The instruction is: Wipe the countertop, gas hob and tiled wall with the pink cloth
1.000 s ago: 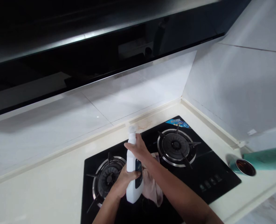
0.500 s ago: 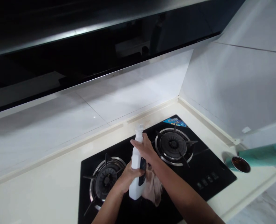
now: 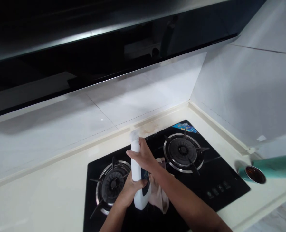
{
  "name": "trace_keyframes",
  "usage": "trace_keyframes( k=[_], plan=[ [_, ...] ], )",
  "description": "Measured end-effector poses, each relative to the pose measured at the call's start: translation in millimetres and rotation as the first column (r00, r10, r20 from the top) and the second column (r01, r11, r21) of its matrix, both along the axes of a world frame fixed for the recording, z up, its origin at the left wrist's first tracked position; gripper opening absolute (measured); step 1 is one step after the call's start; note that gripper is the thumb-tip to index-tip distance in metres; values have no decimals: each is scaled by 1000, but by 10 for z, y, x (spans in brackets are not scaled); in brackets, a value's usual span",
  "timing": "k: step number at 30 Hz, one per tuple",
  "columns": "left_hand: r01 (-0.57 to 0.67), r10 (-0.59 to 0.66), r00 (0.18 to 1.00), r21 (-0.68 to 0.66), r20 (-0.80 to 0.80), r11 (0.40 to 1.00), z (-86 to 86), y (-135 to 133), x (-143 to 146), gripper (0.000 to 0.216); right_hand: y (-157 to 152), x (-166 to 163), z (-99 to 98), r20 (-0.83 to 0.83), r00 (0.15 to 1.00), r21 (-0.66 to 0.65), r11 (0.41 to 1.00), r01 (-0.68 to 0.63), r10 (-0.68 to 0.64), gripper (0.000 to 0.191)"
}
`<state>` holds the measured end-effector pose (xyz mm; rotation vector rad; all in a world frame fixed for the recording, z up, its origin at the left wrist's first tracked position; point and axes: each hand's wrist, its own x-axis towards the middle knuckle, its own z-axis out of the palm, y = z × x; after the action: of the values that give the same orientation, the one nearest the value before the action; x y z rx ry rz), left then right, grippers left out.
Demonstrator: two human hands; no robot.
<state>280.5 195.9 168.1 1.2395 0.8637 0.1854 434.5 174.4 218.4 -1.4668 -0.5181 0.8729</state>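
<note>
Grip closed on both sides, one bottle held between. Left grip (image 3: 130,189) cups the lower body of a white plastic bottle (image 3: 136,164) from below; right grip (image 3: 143,155) lies across the upper body, fingers (image 3: 133,154) wrapped over its left side, just under the white cap (image 3: 134,135). Blue label (image 3: 145,181) sits on the bottle's right side, low down, next to the left grip.

Long axis near upright, cap end leaning slightly left and toward the wall. Bottle base sits over the hob; contact with the glass cannot be told.

Directly below the grips: black glass gas hob (image 3: 226,170). Left burner (image 3: 113,183) just beside left grip, its pan support close to the bottle. Right burner (image 3: 183,150) further right of right grip, not touching. Crumpled pinkish cloth (image 3: 158,194) lies on the glass just right of the bottle, under the right forearm (image 3: 181,193).

Past the cap, the hob's far edge, then a brownish stain (image 3: 149,130) on the cream table (image 3: 36,180), which runs well left of the grips. Far right, well apart, a teal tumbler (image 3: 274,169) lies on its side, open end toward the hob.
</note>
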Motion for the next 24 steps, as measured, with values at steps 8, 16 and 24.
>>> trace_keyframes(
  k=[8,16,24],
  plan=[
    [1,-1,1000,-42,-3,999,-38,22,-104,55,-29,-77,-35,54,998,-57,998,-35,38,41],
    [-9,8,1000,-73,-14,997,-135,-53,-202,61,-69,-139,-120,16,998,-19,998,-60,60,45],
    [-26,26,999,1,-38,1000,-181,-99,-253,63,-128,-177,-91,25,998,9,998,-64,64,47]
  ],
)
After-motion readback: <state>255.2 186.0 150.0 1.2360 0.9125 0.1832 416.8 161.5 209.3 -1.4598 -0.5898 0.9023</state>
